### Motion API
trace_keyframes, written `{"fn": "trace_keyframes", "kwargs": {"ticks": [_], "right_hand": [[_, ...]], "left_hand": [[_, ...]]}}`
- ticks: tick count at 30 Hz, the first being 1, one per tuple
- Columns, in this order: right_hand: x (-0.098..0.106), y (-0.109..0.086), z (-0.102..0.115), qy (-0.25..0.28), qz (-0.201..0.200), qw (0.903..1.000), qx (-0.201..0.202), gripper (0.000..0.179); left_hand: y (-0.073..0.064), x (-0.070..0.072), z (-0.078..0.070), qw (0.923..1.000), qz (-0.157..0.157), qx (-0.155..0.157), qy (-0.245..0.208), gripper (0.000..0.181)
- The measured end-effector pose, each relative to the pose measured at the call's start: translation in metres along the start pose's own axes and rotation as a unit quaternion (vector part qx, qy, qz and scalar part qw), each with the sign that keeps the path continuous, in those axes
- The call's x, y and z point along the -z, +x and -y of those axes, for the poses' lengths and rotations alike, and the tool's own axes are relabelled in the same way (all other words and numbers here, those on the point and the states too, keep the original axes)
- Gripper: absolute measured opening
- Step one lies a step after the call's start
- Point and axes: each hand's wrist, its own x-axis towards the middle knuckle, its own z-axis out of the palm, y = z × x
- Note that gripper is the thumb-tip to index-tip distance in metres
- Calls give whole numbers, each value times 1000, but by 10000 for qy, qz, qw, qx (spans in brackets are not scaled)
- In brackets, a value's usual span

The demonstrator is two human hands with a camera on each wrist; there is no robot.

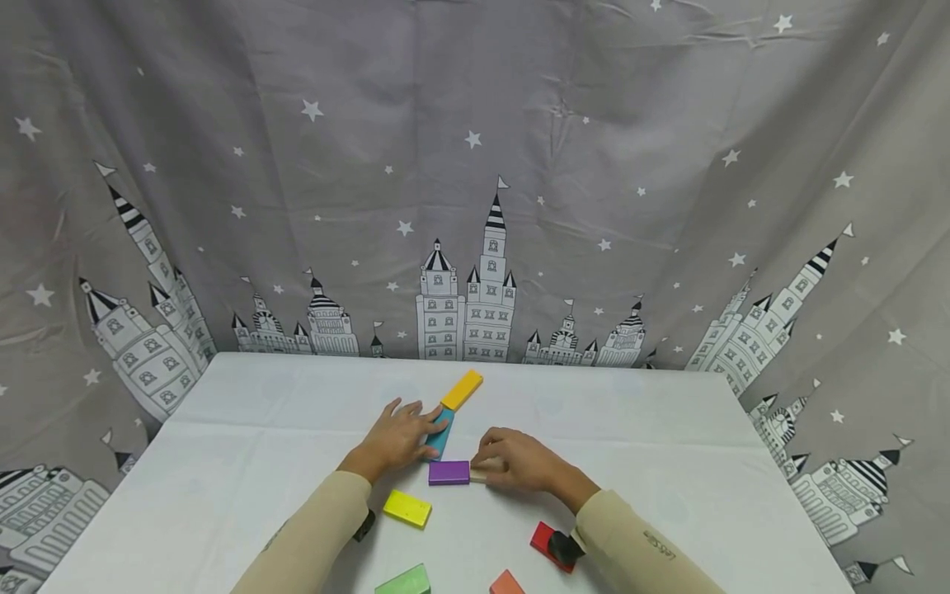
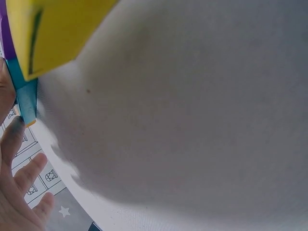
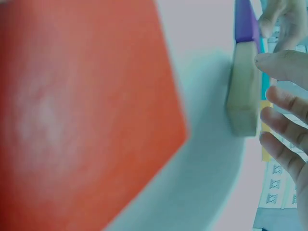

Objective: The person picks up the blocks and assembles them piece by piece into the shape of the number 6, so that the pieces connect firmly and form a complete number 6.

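Note:
A blue block (image 1: 441,436) lies at the table's middle, its far end against an orange block (image 1: 462,390). My left hand (image 1: 393,437) touches the blue block with thumb and index finger, the other fingers spread. A purple block (image 1: 449,473) lies by the blue block's near end. End to end with the purple one is a plain wooden block (image 3: 244,91), partly hidden in the head view by my right hand (image 1: 515,460). In the right wrist view my right thumb (image 3: 274,64) touches the wooden block near the purple one, and the other fingers extend loosely beside it.
Nearer me lie a yellow block (image 1: 407,509) by the left forearm and a red block (image 1: 547,540) under the right wrist. A green block (image 1: 404,580) and an orange-red block (image 1: 507,582) sit at the bottom edge. A grey castle-print curtain (image 1: 564,165) hangs behind the table.

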Motion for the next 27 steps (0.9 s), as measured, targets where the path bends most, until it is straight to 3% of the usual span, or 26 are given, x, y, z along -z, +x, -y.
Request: {"fn": "trace_keyframes", "kwargs": {"ticks": [8,17,23,27], "right_hand": [[1,7,26,-217,-12,9996,177,25],[-14,20,58,-537,165,9945,885,28],[-29,30,67,-634,297,9885,1339,27],[-35,36,72,-698,421,9864,1424,29]], "left_hand": [[0,2,-1,9999,87,99,-44,62],[-1,4,0,9999,94,-36,65,62],[1,4,1,9999,109,-56,30,63],[1,4,1,9999,158,-3,19,64]]}}
